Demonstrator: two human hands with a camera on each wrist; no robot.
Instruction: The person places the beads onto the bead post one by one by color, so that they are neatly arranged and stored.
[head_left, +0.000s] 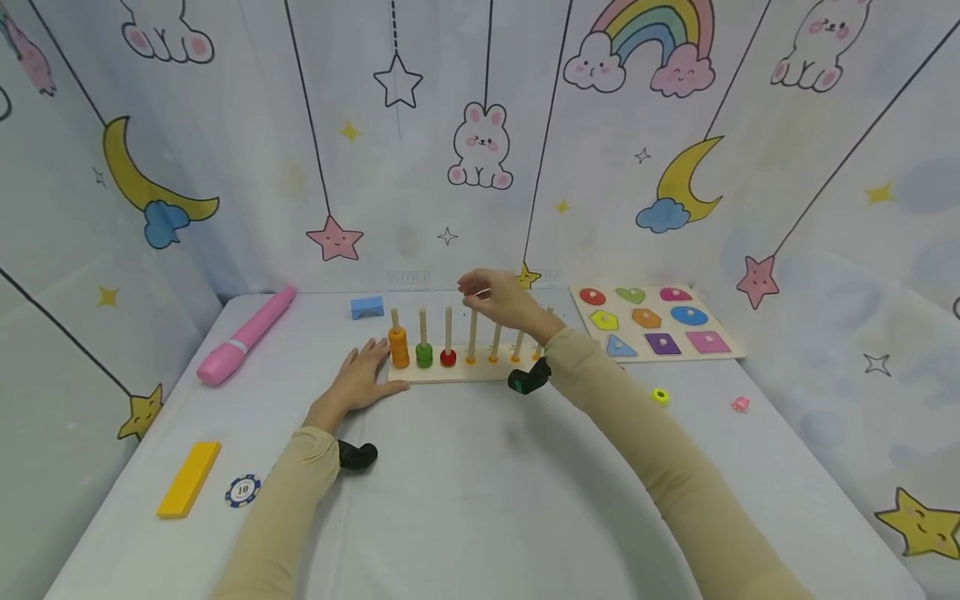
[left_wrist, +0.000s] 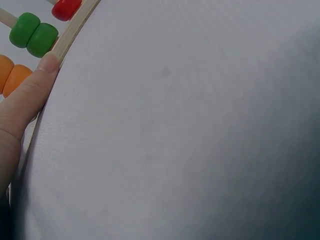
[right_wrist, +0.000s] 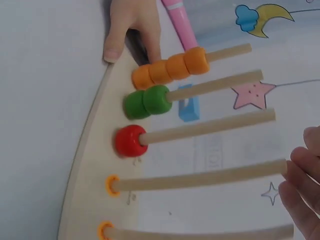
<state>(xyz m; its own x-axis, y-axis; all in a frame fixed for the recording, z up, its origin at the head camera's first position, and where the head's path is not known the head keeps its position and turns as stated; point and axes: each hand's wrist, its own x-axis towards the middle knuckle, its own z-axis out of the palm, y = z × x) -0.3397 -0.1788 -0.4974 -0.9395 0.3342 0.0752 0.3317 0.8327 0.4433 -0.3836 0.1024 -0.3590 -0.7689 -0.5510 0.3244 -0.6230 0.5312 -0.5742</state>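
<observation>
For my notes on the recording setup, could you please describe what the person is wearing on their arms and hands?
Both arms wear long, plain beige sleeves, left sleeve and right sleeve, reaching the wrists. A small black device sits at each wrist: one on the left, one on the right. The left hand and right hand are bare, with no gloves or rings visible.

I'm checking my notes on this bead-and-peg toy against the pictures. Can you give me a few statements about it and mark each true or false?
1. The orange beads are four on one peg. True.
2. The red bead shares its peg with a green one. False: it sits alone; the two green beads are on the peg beside it.
3. The left hand rests against the wooden base. True.
4. The right hand grips the pink marker. False: it is up at the peg tops; the marker lies apart on the table.
5. The shape puzzle board is missing pieces. False: all nine slots are filled.
</observation>
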